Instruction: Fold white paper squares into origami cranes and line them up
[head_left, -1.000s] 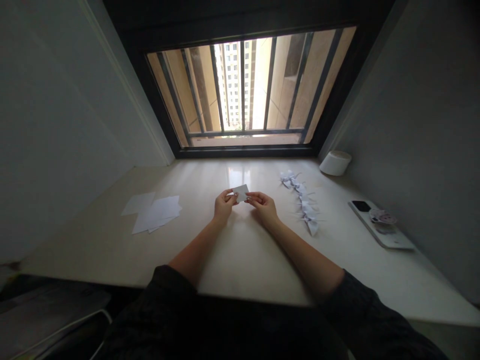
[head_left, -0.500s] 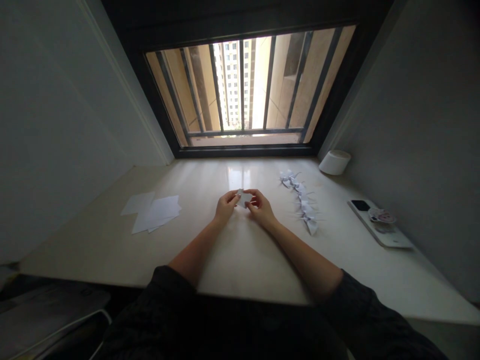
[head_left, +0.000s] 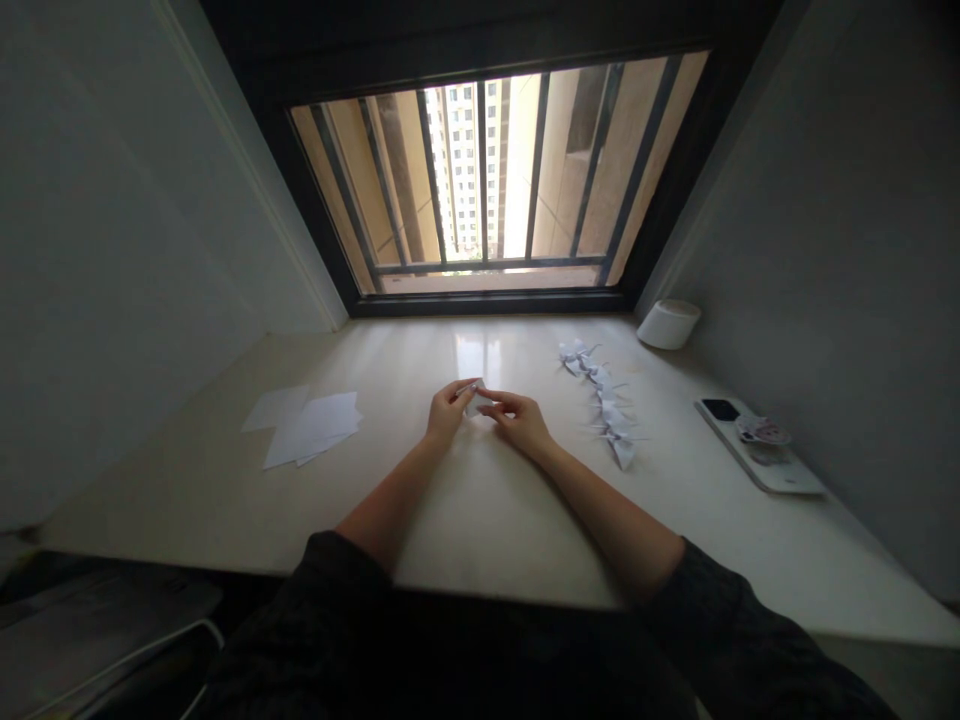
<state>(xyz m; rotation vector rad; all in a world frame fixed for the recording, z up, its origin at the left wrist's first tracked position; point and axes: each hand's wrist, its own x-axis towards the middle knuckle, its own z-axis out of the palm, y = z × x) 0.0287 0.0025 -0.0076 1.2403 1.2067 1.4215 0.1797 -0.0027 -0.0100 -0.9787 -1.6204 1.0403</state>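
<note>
Pale counter [head_left: 487, 520] runs up to a barred window [head_left: 517, 180]; daylight from there, your side dim; landmark is the held paper [head_left: 473, 405], small, white, tilted, between your two hands; can't tell if it touches the counter. Your left hand [head_left: 446, 410] is on its left side, thumb and fingers nearly closed, pinching it; your right hand [head_left: 525, 422] is on its right side, thumb and index curled in on it with a small gap, other fingers bent.

Progress, my read: row of folded pieces [head_left: 612, 414] to the right of the held paper looks done; pointed shapes, overlapping, so no clean count; the held paper looks part-folded, well smaller than the loose sheets [head_left: 319, 425] to its left; those lie flat and overlapping, at least three, so likely unworked and left to do; fold count on yours is too small to tell.

Well right of the held paper, past the row: phone-like slab [head_left: 796, 481] with a round item [head_left: 762, 431] on it; farther back on that side, a white cylinder [head_left: 669, 326].
</note>
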